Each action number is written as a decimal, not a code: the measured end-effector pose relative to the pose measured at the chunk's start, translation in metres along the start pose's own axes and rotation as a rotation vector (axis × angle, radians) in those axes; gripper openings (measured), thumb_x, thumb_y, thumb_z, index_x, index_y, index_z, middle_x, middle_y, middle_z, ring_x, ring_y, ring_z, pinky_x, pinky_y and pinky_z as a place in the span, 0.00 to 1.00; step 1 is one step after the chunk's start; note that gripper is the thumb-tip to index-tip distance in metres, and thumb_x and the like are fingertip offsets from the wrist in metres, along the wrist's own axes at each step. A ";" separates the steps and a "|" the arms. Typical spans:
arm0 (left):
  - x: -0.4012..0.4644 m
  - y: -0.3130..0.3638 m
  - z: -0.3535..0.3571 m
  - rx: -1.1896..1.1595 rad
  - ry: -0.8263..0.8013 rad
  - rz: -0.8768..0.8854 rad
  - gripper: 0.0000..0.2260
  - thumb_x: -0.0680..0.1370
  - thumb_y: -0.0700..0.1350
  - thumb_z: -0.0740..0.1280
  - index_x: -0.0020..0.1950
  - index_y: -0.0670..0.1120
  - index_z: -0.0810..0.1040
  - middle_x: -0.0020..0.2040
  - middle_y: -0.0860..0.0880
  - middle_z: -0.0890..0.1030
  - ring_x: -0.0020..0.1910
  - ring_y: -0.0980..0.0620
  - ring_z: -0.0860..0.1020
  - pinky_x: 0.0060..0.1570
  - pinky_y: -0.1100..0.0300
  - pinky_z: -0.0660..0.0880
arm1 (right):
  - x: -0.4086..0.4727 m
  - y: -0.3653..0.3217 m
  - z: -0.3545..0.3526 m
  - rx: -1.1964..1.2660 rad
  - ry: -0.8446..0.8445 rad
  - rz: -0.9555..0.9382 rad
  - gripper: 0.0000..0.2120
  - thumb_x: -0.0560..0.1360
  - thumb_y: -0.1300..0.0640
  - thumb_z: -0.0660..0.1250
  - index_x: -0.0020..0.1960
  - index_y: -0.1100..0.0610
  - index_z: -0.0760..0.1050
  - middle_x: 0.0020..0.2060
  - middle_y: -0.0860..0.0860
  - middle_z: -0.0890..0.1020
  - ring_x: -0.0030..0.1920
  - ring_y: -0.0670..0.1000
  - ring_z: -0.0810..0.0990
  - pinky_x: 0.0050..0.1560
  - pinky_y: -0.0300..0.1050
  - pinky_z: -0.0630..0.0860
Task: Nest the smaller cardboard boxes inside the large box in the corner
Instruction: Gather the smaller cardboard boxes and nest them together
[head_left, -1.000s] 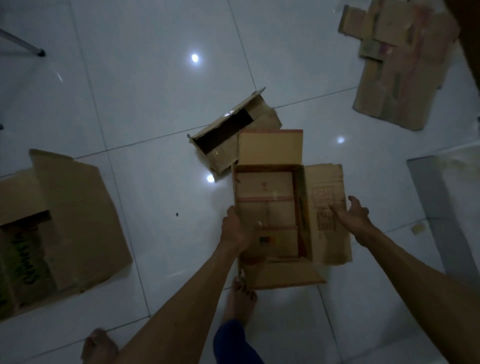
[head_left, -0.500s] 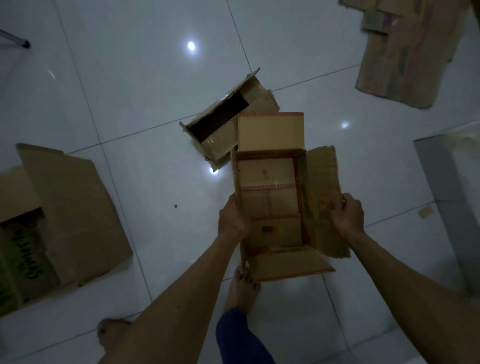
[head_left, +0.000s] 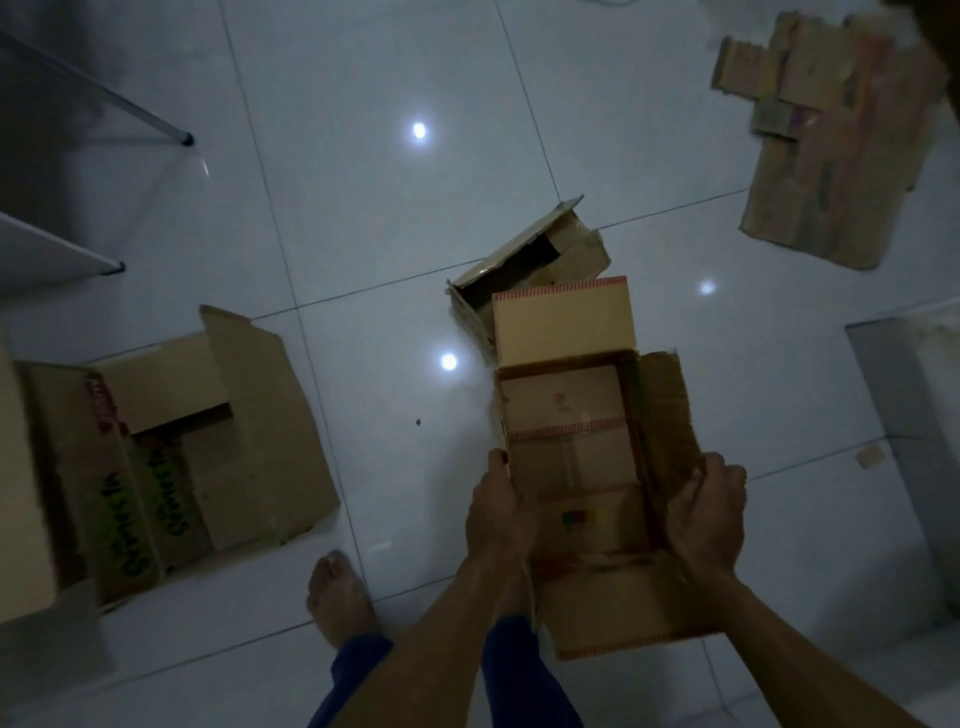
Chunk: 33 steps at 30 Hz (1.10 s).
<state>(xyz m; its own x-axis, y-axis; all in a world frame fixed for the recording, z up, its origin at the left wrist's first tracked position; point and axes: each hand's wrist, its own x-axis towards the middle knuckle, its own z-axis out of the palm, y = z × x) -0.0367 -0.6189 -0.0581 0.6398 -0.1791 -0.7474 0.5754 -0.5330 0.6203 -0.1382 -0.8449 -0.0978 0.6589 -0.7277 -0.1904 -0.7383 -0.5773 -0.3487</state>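
I hold an open small cardboard box with red-striped flap edges in front of me, above the floor. My left hand grips its left wall and my right hand grips its right wall and folded flap. Behind it a second small box lies on its side on the tiles, its dark opening facing left. The large open box with green writing on its inner flaps sits on the floor at the left.
Flattened cardboard lies at the upper right. Thin metal legs of some furniture stand at the upper left. A grey raised ledge runs along the right edge. My bare foot is on the glossy tiled floor.
My right hand has closed on the box's right side, and the box has come up off the floor toward me. The view has swung left, bringing the large box nearer.
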 end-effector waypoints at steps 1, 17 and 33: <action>-0.009 -0.002 -0.008 0.002 0.008 0.005 0.08 0.79 0.41 0.63 0.58 0.47 0.72 0.48 0.48 0.82 0.46 0.48 0.82 0.46 0.44 0.83 | -0.011 -0.009 -0.001 0.004 0.010 0.009 0.04 0.83 0.57 0.53 0.52 0.53 0.66 0.48 0.51 0.67 0.44 0.55 0.71 0.38 0.46 0.68; -0.012 -0.062 -0.224 -0.001 0.133 0.063 0.07 0.80 0.42 0.67 0.54 0.53 0.76 0.44 0.57 0.82 0.40 0.62 0.81 0.30 0.69 0.76 | -0.092 -0.201 0.034 0.253 -0.020 -0.099 0.09 0.85 0.58 0.53 0.50 0.48 0.68 0.46 0.47 0.68 0.43 0.52 0.73 0.40 0.48 0.74; -0.023 -0.210 -0.163 0.500 0.136 -0.227 0.21 0.88 0.44 0.49 0.77 0.37 0.65 0.78 0.42 0.67 0.76 0.44 0.67 0.76 0.51 0.62 | 0.005 -0.301 0.137 0.094 -0.458 0.005 0.08 0.84 0.59 0.59 0.55 0.57 0.77 0.55 0.56 0.80 0.51 0.54 0.80 0.51 0.50 0.79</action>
<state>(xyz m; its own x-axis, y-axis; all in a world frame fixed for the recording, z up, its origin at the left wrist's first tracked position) -0.0892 -0.3682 -0.1325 0.6069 0.0760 -0.7911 0.4158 -0.8787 0.2345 0.1073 -0.6240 -0.1189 0.6669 -0.4795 -0.5703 -0.7391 -0.5227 -0.4248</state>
